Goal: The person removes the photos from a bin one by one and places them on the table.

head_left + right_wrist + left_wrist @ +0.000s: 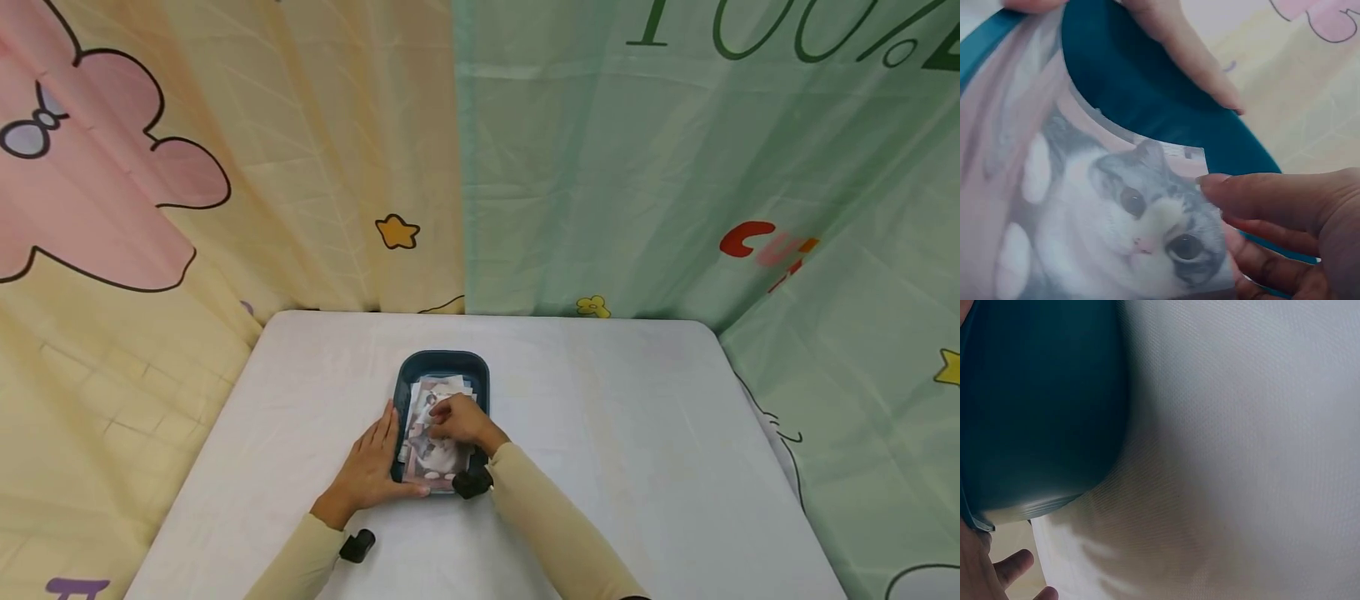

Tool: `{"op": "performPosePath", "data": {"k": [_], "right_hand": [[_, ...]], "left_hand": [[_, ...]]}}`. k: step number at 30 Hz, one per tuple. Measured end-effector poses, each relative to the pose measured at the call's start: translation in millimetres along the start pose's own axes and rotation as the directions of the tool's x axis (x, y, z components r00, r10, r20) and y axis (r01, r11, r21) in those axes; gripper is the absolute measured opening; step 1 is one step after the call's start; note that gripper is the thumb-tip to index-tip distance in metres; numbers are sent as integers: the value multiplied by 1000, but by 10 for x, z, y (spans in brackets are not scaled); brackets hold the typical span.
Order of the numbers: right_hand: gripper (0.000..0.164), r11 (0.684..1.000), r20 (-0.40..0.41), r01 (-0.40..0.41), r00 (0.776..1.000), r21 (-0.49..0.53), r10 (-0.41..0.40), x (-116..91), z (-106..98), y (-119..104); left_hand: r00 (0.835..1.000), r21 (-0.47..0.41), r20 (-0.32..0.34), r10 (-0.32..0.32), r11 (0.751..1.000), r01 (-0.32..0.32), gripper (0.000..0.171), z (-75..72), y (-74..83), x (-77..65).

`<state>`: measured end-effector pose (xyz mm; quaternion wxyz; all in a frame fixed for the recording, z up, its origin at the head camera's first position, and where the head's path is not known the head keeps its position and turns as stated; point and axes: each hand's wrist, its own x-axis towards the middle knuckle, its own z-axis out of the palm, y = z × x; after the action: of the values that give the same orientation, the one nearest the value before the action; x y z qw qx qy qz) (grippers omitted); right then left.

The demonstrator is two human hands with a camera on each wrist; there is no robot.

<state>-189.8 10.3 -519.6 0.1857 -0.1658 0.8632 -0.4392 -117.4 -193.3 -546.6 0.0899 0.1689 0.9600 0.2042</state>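
A dark teal tray (442, 360) lies on the white table, holding several printed picture sheets (422, 396). On top is a picture of a grey-and-white cat (1141, 219) with a glossy, see-through edge. My right hand (467, 421) is over the tray and pinches the cat picture at its edge, the thumb (1254, 190) above and the other fingers below. My left hand (367, 467) rests against the tray's left side with straight fingers, its thumb along the near end. In the left wrist view, the tray's outer wall (1047, 406) shows beside the left fingertips (1015, 567).
The white tabletop (615, 442) extends around the tray. Behind it hang a yellow curtain (330, 167) and a green curtain (570, 183), with more curtain on both sides. Small black cameras sit at the left wrist (357, 546) and right wrist (472, 482).
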Motion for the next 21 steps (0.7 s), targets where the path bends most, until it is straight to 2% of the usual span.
{"op": "performPosePath", "data": {"k": [4, 7, 11, 13, 16, 18, 21], "right_hand": [[19, 1000, 64, -4, 998, -8, 5, -11, -77, -11], [14, 999, 148, 35, 989, -34, -29, -8, -115, -6], [24, 992, 259, 103, 963, -76, -80, 9, -151, -3], [29, 990, 282, 104, 956, -93, -74, 16, -164, -13], [30, 990, 257, 72, 966, -118, -40, 21, -179, -26], [29, 988, 188, 51, 982, -146, -23, 21, -185, -22], [27, 990, 70, 31, 997, -134, -22, 13, -185, 12]], "left_hand": [[1000, 2, 1, -3, 1000, 3, 139, -2, 1, -8], [1000, 1, 7, -5, 1000, 5, 138, -6, 9, -9], [1000, -1, 7, -4, 1000, 4, 138, -11, 19, -6], [1000, 1, 4, -1, 1000, 1, 138, -12, 22, -4], [1000, 1, 5, 1, 1000, -1, 138, -15, 21, -3], [1000, 3, 5, 5, 1000, -5, 138, -19, 19, -5], [1000, 6, 14, 1, 1000, -1, 138, -30, 19, -6]]}}
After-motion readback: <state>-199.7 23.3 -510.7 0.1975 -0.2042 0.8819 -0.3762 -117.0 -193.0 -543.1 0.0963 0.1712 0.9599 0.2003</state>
